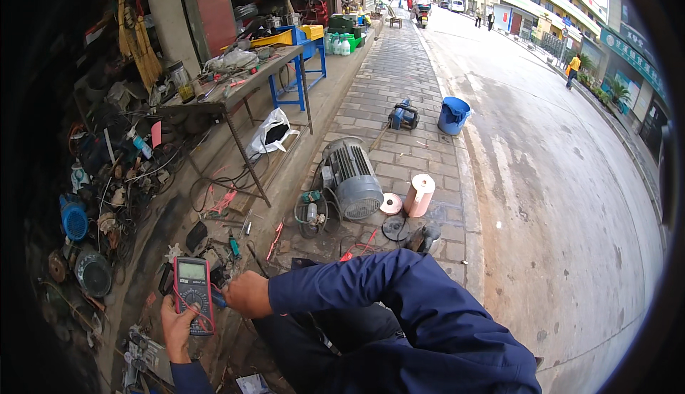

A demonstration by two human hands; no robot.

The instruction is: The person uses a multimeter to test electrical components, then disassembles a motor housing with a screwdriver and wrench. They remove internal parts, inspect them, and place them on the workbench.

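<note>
A red-edged digital multimeter (193, 285) with a grey screen and a round dial stands upright in my left hand (178, 323); the thumb lies across its lower front. A thin red lead loops over the meter's face. Just right of it, my right hand (247, 295) is closed with its knuckles up. A bit of something blue (218, 298) shows by those fingers, but what they grip is hidden. On the ground beyond lie a green-handled tool (234, 245) and a black block (196, 236).
A big grey electric motor (349, 180) lies on the paving ahead. Near it are a pink kettle (421, 194), its lid (391, 203) and a black base (394, 228). A blue bucket (454, 115) stands farther off. A cluttered workbench (239, 89) and heaped parts fill the left.
</note>
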